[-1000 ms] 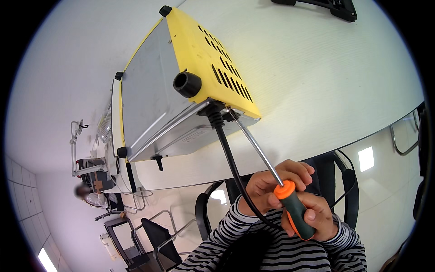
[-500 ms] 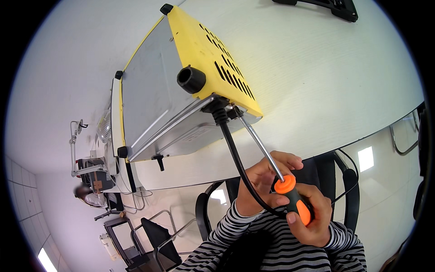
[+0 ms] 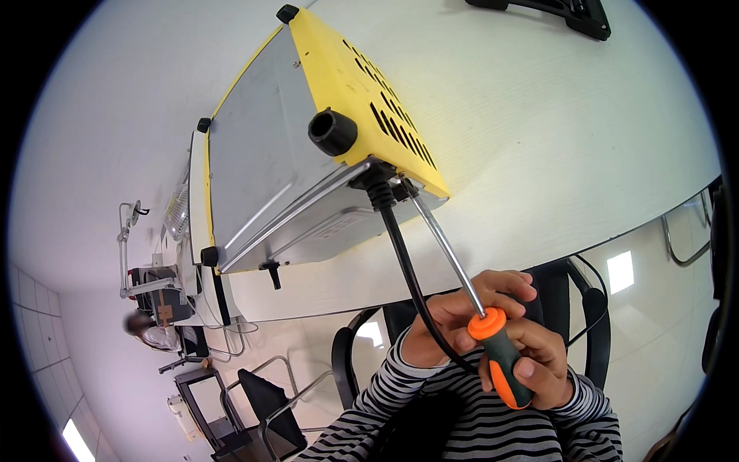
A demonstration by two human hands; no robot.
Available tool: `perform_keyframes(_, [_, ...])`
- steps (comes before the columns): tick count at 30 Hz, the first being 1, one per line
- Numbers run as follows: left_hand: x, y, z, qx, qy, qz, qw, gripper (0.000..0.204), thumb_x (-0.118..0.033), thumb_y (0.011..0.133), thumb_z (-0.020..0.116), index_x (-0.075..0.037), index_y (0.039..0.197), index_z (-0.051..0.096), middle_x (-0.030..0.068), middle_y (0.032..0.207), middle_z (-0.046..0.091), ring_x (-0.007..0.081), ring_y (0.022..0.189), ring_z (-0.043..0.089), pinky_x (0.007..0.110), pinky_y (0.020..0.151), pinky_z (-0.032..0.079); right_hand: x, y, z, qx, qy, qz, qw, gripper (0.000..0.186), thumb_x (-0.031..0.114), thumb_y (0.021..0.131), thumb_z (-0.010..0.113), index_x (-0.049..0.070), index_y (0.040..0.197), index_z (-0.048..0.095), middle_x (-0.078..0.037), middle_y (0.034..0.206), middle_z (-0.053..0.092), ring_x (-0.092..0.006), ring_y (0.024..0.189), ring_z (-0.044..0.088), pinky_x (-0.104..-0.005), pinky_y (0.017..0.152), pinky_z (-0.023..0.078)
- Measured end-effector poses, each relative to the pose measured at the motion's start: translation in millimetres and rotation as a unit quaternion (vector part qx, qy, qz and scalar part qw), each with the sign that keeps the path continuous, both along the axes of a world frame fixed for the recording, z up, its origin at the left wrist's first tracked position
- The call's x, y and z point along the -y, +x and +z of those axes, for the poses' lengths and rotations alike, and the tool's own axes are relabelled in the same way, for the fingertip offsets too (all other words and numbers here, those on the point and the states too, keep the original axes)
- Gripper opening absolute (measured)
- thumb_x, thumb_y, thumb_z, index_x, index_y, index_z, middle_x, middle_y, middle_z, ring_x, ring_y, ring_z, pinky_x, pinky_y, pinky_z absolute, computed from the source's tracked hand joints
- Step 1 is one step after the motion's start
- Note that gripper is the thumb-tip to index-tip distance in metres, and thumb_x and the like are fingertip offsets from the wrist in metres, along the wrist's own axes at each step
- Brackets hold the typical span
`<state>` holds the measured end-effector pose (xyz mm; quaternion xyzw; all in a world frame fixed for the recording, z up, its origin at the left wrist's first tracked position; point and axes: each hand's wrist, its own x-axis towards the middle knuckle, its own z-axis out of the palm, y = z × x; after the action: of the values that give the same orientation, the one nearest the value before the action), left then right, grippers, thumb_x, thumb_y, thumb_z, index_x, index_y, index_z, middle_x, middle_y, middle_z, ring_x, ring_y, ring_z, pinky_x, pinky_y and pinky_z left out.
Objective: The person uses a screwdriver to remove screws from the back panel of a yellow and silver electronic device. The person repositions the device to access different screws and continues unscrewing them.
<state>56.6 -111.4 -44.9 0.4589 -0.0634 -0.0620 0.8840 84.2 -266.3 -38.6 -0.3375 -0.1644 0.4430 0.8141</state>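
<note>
As we look down through the head view, we find a box-shaped appliance of yellow casing and grey sheet metal [image 3: 265, 154] on the pale, wood-grained counter [image 3: 554, 154], its flat grey panel turned toward the left and its slotted yellow side toward the right. The hollow black foot [image 3: 332, 132] juts from the panel's near corner, while the appliance's far side is out of our sight.

Our right hand [image 3: 543, 369] has its fingers wrapped round the green-and-orange handle of a steel-shafted screwdriver [image 3: 501, 362], which slants up to a small black fitting [image 3: 403, 189] at the appliance's near edge. We cannot make out the tip or how it seats there. Our left hand [image 3: 439, 319] is half curled behind the shaft, partly covered by the thick black power cord [image 3: 408, 269]; whether its fingers press on the tool or the cord, we cannot tell. The cord's lower end is lost behind the hands.

Below, the black-and-white striped sleeves [image 3: 385, 393] are cut off by the lower edge, and the upper edge crops a black object [image 3: 581, 19] whose kind we cannot tell.
</note>
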Motion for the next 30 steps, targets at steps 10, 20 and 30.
perform_keyframes(10, [-7, 1, -2, 0.006, 0.09, 0.093, 0.992, 0.048, -0.038, 0.066, 0.067, -0.003, 0.094, 0.05, 0.0178, 0.1, 0.047, 0.0279, 0.101, 0.043, 0.041, 0.089, 0.032, -9, -5, -3, 0.197, -0.111, -0.149, 0.963, 0.033, 0.012, 0.073, 0.057, -0.007, 0.098, 0.046, -0.001, 0.058, 0.044, -0.0043, 0.048, 0.036, -0.0176, 0.045, 0.028])
perform_keyframes(20, [-5, 3, 1, 0.03, 0.127, 0.125, 0.983, 0.041, -0.028, 0.067, 0.067, 0.001, 0.091, 0.053, 0.0164, 0.099, 0.049, 0.026, 0.1, 0.045, 0.04, 0.089, 0.032, -13, -2, 3, 0.194, -0.128, -0.117, 0.965, 0.031, 0.014, 0.073, 0.056, -0.004, 0.095, 0.045, -0.002, 0.062, 0.045, -0.0063, 0.052, 0.038, -0.0185, 0.049, 0.03])
perform_keyframes(30, [-1, -4, -2, -0.019, 0.026, 0.095, 0.995, 0.038, -0.022, 0.076, 0.055, 0.004, 0.104, 0.051, 0.0182, 0.109, 0.044, 0.024, 0.103, 0.043, 0.033, 0.085, 0.036, -20, 2, 4, -0.12, 0.028, -0.007, 0.992, 0.028, 0.019, 0.083, 0.045, -0.004, 0.098, 0.044, -0.008, 0.075, 0.05, -0.0125, 0.067, 0.048, -0.0233, 0.064, 0.039])
